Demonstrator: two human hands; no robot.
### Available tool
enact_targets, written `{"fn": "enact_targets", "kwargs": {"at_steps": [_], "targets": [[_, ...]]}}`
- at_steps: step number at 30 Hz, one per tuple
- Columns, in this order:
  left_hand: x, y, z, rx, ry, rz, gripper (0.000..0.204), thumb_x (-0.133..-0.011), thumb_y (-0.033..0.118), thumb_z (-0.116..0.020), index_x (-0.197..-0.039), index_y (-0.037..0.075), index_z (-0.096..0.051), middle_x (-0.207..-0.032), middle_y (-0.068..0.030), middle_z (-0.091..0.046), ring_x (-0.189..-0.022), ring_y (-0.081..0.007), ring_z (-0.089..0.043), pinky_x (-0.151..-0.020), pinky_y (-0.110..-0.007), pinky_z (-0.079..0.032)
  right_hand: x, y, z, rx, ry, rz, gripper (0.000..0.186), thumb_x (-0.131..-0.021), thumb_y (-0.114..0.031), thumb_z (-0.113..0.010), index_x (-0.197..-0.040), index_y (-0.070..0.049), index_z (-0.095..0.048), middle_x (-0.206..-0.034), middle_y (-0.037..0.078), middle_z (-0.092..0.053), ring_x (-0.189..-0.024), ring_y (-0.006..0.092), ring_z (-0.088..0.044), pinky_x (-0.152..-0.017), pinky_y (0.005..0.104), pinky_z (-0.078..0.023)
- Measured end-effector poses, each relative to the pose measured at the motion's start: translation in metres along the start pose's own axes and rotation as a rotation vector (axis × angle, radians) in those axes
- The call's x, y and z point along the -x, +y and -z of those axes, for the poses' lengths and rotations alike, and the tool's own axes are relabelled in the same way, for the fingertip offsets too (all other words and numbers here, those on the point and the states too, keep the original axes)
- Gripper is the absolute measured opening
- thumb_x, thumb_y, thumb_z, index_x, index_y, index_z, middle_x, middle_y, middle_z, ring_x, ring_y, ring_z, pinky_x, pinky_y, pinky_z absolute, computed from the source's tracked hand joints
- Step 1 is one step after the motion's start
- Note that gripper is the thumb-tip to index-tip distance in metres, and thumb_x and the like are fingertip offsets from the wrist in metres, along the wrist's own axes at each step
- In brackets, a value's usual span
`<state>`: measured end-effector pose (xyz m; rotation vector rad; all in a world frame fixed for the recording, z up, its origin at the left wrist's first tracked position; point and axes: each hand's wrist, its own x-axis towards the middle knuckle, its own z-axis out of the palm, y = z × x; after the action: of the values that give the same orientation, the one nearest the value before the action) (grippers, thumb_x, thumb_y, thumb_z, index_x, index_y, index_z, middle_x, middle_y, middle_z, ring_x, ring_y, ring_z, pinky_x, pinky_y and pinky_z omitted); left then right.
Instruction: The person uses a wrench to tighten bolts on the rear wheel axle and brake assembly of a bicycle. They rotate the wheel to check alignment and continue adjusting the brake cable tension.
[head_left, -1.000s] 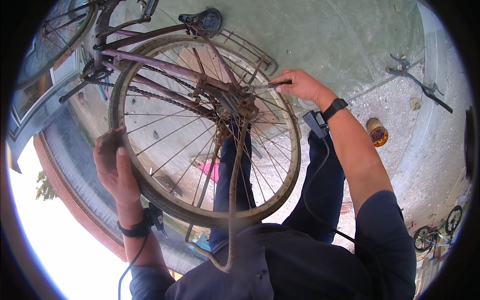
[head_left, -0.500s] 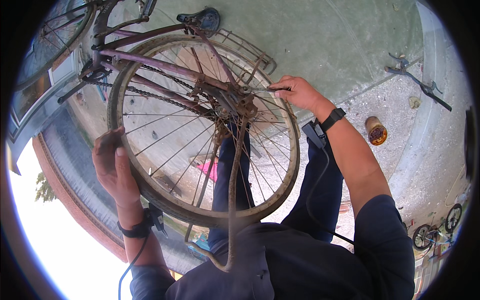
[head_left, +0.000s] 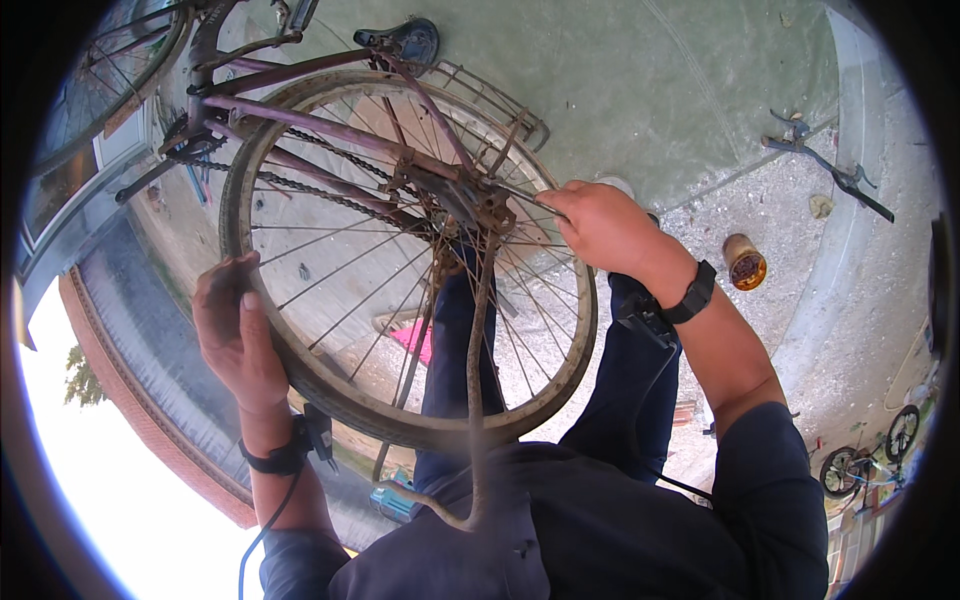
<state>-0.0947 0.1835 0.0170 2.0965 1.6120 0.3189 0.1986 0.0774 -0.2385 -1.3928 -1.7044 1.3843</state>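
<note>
An upturned bicycle stands before me, its rusty purple frame reaching to the upper left and its rear wheel's tyre close to my body. My left hand grips the tyre at its left side, fingers curled over it and thumb along the near side. Closed round a slim metal wrench, my right hand is just right of the rear hub. The wrench's tip meets the axle area; its handle end is hidden in my fist. A rusty chain runs from the hub leftward.
A bent metal stand extends from the hub toward my chest. The saddle and rear rack are on the far side. On the ground at right are a rusty can and a detached handlebar. Another bicycle stands lower right.
My right hand has swung slightly nearer and to the right, tilting the wrench so its handle end is lower. My left hand has shifted a little right and nearer, still on the tyre.
</note>
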Motion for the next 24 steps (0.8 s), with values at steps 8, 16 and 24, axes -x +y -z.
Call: {"fn": "enact_targets", "kwargs": {"at_steps": [8,16,24], "targets": [[0.004,-0.007,-0.002,0.132,0.008,0.006,0.034,-0.097,0.007,-0.051,-0.128,-0.009,-0.046,-0.124,-0.0182,-0.055,-0.117,-0.0265,-0.055,-0.105,-0.039,-0.039,-0.064,-0.047,0.023,0.176,-0.072,0.11,0.016,-0.083,-0.012,-0.057,-0.093,-0.007,-0.068,-0.078,0.016,-0.068,-0.074,0.0384,-0.065,-0.067,0.0483,-0.052],[0.006,-0.003,-0.003,0.13,0.009,0.003,0.033,-0.098,0.008,-0.05,-0.127,-0.008,-0.047,-0.122,-0.0179,-0.056,-0.114,-0.026,-0.056,-0.104,-0.038,-0.039,-0.171,-0.036,0.015,0.203,-0.028,0.021,0.03,-0.086,-0.027,-0.047,-0.1,-0.015,-0.071,-0.094,0.014,-0.071,-0.088,0.0373,-0.066,-0.077,0.0496,-0.053],[0.007,-0.003,-0.002,-0.011,0.026,-0.031,0.032,-0.095,0.007,-0.05,-0.125,-0.006,-0.05,-0.121,-0.0179,-0.058,-0.114,-0.0263,-0.057,-0.107,-0.04,-0.037,-0.225,0.048,-0.019,0.085,0.084,-0.184,0.033,-0.09,-0.03,-0.046,-0.101,-0.009,-0.069,-0.097,0.016,-0.069,-0.093,0.0391,-0.063,-0.081,0.0483,-0.05]]}}
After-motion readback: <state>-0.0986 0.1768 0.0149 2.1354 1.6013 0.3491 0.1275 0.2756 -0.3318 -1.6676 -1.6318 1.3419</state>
